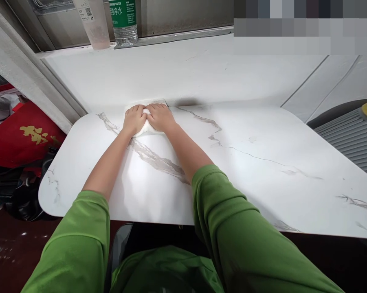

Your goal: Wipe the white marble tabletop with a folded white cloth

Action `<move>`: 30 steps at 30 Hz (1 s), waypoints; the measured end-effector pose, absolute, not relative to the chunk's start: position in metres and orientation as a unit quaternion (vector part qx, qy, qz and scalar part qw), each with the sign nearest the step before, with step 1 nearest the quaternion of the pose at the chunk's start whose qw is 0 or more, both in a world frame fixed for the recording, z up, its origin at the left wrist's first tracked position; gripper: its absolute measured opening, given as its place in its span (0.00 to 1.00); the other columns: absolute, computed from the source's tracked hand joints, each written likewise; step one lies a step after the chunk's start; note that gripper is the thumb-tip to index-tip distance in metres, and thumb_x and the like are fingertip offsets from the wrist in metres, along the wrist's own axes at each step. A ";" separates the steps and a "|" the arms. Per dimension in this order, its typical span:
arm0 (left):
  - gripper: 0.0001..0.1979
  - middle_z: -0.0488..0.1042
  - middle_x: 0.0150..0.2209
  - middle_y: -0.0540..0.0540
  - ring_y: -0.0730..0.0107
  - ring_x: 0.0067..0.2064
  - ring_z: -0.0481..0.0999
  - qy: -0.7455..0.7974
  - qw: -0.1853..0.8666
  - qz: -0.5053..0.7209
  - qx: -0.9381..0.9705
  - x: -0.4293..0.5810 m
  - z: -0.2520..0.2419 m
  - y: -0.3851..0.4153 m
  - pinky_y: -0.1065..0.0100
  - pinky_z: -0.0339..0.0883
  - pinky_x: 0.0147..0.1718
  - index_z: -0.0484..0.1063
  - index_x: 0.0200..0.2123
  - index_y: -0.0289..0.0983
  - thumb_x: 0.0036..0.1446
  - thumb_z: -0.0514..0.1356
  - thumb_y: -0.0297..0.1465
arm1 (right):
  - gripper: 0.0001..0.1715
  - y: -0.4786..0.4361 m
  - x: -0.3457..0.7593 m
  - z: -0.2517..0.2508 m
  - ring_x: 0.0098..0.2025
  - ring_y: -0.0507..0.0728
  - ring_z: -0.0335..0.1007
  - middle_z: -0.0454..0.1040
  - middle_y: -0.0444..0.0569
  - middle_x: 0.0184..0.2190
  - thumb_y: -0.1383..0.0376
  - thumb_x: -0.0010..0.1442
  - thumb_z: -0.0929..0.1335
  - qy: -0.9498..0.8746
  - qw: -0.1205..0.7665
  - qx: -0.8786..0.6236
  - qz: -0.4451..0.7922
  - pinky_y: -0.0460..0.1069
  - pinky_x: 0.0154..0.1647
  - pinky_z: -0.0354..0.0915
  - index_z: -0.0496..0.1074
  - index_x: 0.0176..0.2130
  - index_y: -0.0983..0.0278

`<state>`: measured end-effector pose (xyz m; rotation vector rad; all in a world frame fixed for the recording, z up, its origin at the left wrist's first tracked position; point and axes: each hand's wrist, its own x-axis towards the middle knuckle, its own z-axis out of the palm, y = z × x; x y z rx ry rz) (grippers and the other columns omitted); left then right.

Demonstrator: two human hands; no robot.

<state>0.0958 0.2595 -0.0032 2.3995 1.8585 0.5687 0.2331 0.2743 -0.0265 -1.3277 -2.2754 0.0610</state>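
Note:
A white cloth (148,129) lies bunched on the marble-patterned white table (256,162), close to where the far edge meets the wall. On the cloth's left part, my left hand (135,119) presses down with fingers bent over it. My right hand (160,117) grips the right part beside it, and the two thumbs nearly touch. Some of the cloth shows beyond my fingertips against the wall and some below my palms. The undersides of both hands are hidden.
On the window ledge stand a clear plastic cup (94,28) and a green-labelled water bottle (124,20). A red bag (24,134) sits left of the table. At the right is a grey ribbed object (351,134). The white wall (186,73) borders the far edge.

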 end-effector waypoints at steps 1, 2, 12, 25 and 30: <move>0.22 0.69 0.60 0.42 0.59 0.63 0.64 0.600 0.028 0.183 0.779 0.095 -0.004 0.258 0.56 0.54 0.63 0.67 0.56 0.40 0.62 0.45 0.28 | 0.26 0.274 0.234 -0.027 0.61 0.66 0.61 0.69 0.59 0.59 0.67 0.65 0.55 -0.838 0.251 -0.484 0.025 0.61 0.64 0.52 0.67 0.57 0.69; 0.22 0.68 0.61 0.43 0.59 0.64 0.63 0.597 0.029 0.182 0.780 0.095 -0.004 0.256 0.56 0.53 0.64 0.66 0.56 0.40 0.62 0.45 0.28 | 0.27 0.273 0.235 -0.027 0.61 0.66 0.60 0.69 0.59 0.60 0.67 0.64 0.55 -0.840 0.250 -0.481 0.028 0.61 0.64 0.51 0.67 0.58 0.69; 0.23 0.63 0.66 0.40 0.59 0.67 0.58 0.594 0.042 0.164 0.787 0.106 -0.002 0.204 0.51 0.46 0.67 0.64 0.60 0.38 0.64 0.44 0.28 | 0.29 0.222 0.251 -0.020 0.62 0.65 0.59 0.67 0.60 0.61 0.67 0.64 0.54 -0.855 0.219 -0.468 0.031 0.60 0.65 0.50 0.65 0.59 0.72; 0.24 0.62 0.66 0.31 0.49 0.69 0.56 0.549 0.031 0.126 0.826 0.140 0.002 0.043 0.44 0.41 0.69 0.62 0.60 0.29 0.66 0.44 0.31 | 0.32 0.065 0.297 -0.020 0.66 0.65 0.57 0.64 0.61 0.64 0.63 0.66 0.54 -0.877 0.181 -0.445 0.000 0.63 0.68 0.52 0.64 0.62 0.73; 0.23 0.63 0.65 0.30 0.49 0.70 0.56 0.501 0.025 0.142 0.853 0.151 0.001 0.005 0.45 0.43 0.69 0.64 0.59 0.30 0.65 0.46 0.32 | 0.33 0.018 0.316 -0.018 0.68 0.64 0.55 0.62 0.60 0.66 0.63 0.64 0.54 -0.887 0.172 -0.428 0.002 0.65 0.68 0.52 0.61 0.64 0.69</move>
